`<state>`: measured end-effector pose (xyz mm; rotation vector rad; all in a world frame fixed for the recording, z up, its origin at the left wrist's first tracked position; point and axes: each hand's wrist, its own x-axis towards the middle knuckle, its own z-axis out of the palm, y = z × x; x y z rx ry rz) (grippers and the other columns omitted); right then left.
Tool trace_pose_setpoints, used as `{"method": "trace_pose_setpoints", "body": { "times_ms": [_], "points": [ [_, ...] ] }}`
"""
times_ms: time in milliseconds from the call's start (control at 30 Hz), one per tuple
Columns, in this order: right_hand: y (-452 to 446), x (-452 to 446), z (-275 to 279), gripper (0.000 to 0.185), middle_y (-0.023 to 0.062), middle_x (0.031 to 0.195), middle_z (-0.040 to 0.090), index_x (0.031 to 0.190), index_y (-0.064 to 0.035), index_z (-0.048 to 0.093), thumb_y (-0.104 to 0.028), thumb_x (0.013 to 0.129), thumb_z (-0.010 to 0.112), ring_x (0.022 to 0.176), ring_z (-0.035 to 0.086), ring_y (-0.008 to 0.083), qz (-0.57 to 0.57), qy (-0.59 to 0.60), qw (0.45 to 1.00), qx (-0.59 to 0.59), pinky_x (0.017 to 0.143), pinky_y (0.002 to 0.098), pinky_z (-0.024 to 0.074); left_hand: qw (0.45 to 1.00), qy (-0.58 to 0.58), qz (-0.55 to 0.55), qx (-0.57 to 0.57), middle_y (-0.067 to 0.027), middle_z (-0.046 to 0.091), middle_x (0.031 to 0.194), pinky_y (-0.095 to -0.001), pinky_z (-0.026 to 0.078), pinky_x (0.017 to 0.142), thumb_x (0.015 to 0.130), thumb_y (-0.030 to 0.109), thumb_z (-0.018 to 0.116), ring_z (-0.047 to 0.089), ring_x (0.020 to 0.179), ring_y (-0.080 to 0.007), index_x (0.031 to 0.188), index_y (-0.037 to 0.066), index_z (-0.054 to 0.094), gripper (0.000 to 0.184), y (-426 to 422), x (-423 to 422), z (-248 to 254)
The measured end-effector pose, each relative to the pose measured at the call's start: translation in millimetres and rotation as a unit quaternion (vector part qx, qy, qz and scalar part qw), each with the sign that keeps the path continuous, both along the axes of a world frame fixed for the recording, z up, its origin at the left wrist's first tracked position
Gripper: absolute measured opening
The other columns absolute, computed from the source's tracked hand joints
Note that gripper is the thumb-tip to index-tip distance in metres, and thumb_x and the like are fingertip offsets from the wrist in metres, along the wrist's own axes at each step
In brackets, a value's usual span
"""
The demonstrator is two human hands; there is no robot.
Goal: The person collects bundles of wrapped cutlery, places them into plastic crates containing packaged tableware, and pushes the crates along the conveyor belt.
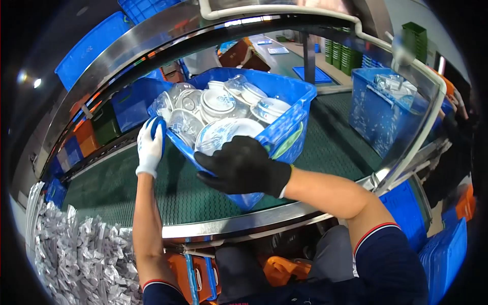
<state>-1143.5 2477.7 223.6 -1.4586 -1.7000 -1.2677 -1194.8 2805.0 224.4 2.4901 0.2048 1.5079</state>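
Note:
A blue bin full of dishes stands on the green conveyor belt in front of me. White bowls and clear plastic-looking pieces fill it. My left hand, in a white glove with a blue palm, is at the bin's left corner, fingers wrapped at the rim. My right hand, in a black glove, reaches over the near rim beside a large patterned white dish; its fingers are partly spread, thumb toward the dish, and nothing is seen held in it.
Another blue bin with wrapped items stands at the belt's right. A metal rail edges the belt nearest me. Silvery strips hang lower left. Blue crates are at lower right. A person's arm shows at far right.

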Motion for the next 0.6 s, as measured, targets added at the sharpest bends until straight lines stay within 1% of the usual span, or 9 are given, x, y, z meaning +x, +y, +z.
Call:
{"method": "trace_pose_setpoints", "body": {
  "times_ms": [167,233,267,333,433,467,500,567,600],
  "points": [
    [1.1,8.3,1.5,0.036,0.0026,0.057,0.060,0.107,-0.0127,0.075,-0.024,0.074,0.084,0.048,0.058,0.0195,0.017,-0.014,1.000,0.015,0.048,0.0342,0.0424,0.996,0.045,0.023,0.079,-0.0195,0.067,0.121,-0.0464,0.044,0.103,0.096,0.035,0.061,0.060,0.114,-0.0392,0.111,0.002,0.072,0.038,85.3,45.8,5.6],
    [-0.1,8.7,4.4,0.036,0.0030,0.057,0.060,0.107,-0.0127,0.076,-0.025,0.075,0.084,0.048,0.057,0.0198,0.017,-0.013,1.000,0.011,0.048,0.0343,0.0431,0.998,0.031,-0.010,0.059,-0.0202,0.069,0.110,-0.0448,0.050,0.093,0.094,0.034,0.064,0.064,0.106,-0.0394,0.106,0.001,0.071,0.036,73.2,36.6,20.5],
    [-2.7,8.7,4.2,0.035,0.0034,0.057,0.060,0.107,-0.0132,0.077,-0.025,0.075,0.084,0.048,0.057,0.0200,0.008,-0.012,1.000,0.012,0.048,0.0345,0.0435,0.998,0.032,-0.055,0.025,-0.0192,0.068,0.109,-0.0435,0.051,0.091,0.092,0.032,0.068,0.064,0.106,-0.0370,0.110,0.002,0.068,0.035,84.5,40.1,17.1],
    [-4.8,10.1,0.0,0.034,0.0031,0.060,0.063,0.107,-0.0153,0.078,-0.028,0.076,0.084,0.050,0.059,0.0220,-0.041,-0.010,0.999,-0.009,0.049,0.0354,0.0450,0.995,0.055,-0.077,-0.003,-0.0174,0.066,0.120,-0.0414,0.048,0.097,0.094,0.033,0.068,0.063,0.113,-0.0338,0.121,0.003,0.064,0.040,120.5,54.5,6.0],
    [-11.9,-2.5,5.3,0.026,0.0067,0.068,0.066,0.103,-0.0123,0.075,-0.029,0.083,0.080,0.059,0.063,0.0262,-0.103,-0.026,0.993,-0.050,0.055,0.0388,0.0474,0.992,0.106,-0.073,0.004,-0.0210,0.060,0.137,-0.0402,0.042,0.108,0.100,0.046,0.057,0.055,0.128,-0.0358,0.136,0.001,0.057,0.058,188.9,90.2,-2.8],
    [-16.5,-13.2,8.6,0.032,0.0101,0.081,0.070,0.108,-0.0109,0.074,-0.030,0.083,0.081,0.071,0.066,0.0284,-0.142,-0.012,0.986,-0.083,0.063,0.0395,0.0504,0.986,0.123,-0.112,0.013,-0.0225,0.058,0.138,-0.0396,0.042,0.108,0.101,0.044,0.057,0.056,0.128,-0.0353,0.137,0.000,0.056,0.057,214.4,105.8,-3.9],
    [-20.3,-25.5,12.3,0.036,0.0111,0.089,0.070,0.111,-0.0103,0.073,-0.030,0.082,0.082,0.077,0.066,0.0294,-0.169,-0.036,0.983,-0.058,0.067,0.0400,0.0514,0.966,0.159,-0.183,-0.089,-0.0190,0.059,0.138,-0.0369,0.042,0.106,0.102,0.041,0.058,0.057,0.126,-0.0309,0.138,0.000,0.055,0.055,231.7,121.0,-5.1],
    [-45.0,-39.9,3.1,0.041,0.0118,0.103,0.070,0.116,-0.0095,0.072,-0.030,0.082,0.082,0.089,0.067,0.0308,-0.213,-0.055,0.975,-0.025,0.076,0.0410,0.0526,0.946,0.149,-0.266,-0.110,-0.0131,0.061,0.134,-0.0318,0.044,0.103,0.102,0.036,0.060,0.057,0.122,-0.0227,0.140,0.000,0.054,0.053,256.3,145.0,-9.3],
    [-67.6,-49.5,-2.9,0.043,0.0114,0.109,0.070,0.119,-0.0094,0.071,-0.029,0.083,0.082,0.094,0.067,0.0311,-0.229,-0.054,0.972,-0.014,0.079,0.0416,0.0529,0.942,0.164,-0.282,-0.081,-0.0144,0.059,0.137,-0.0327,0.042,0.106,0.102,0.036,0.059,0.056,0.124,-0.0229,0.141,-0.001,0.053,0.054,272.3,158.6,-10.2]
  ]
}}
